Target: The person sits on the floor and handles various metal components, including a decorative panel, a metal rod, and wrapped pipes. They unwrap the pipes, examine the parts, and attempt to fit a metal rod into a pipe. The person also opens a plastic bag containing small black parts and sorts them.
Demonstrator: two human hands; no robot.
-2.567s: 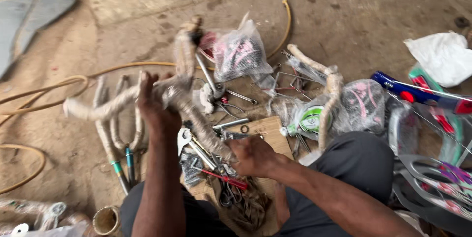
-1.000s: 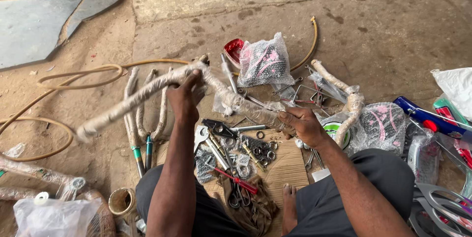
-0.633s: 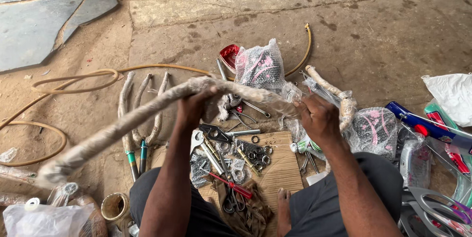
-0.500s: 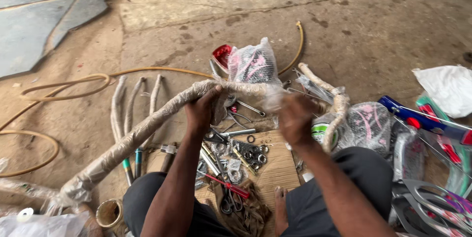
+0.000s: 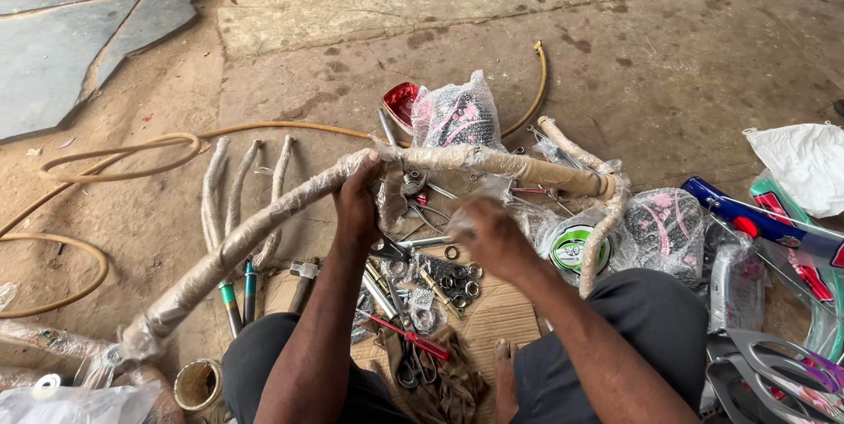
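While the left hand (image 5: pixel 359 200) has its fingers clenched round a long curved metal tube wrapped in beige paper and clear film (image 5: pixel 264 222), the right hand (image 5: pixel 488 235) sits just at 4 o'clock of it, blurred, its fingers curled on a loose scrap of clear film (image 5: pixel 492 191) hanging off the same tube. The tube runs from 8 o'clock near the person's left knee up through the left hand and on to a wrapped end at 3 o'clock (image 5: pixel 580 182).

Below the hands, at 6 o'clock, a flat piece of brown cardboard (image 5: pixel 501 318) on the floor carries loose steel nuts and washers (image 5: pixel 453 279), spanners and a red-handled screwdriver (image 5: pixel 409 336). At 12 o'clock stands a bubble-wrapped pink and black part (image 5: pixel 457 112). At 9 o'clock lie three more wrapped curved tubes (image 5: pixel 237 195) and a tan rubber hose (image 5: pixel 114 160). At 3 o'clock lies a blue metal frame tube (image 5: pixel 747 213).
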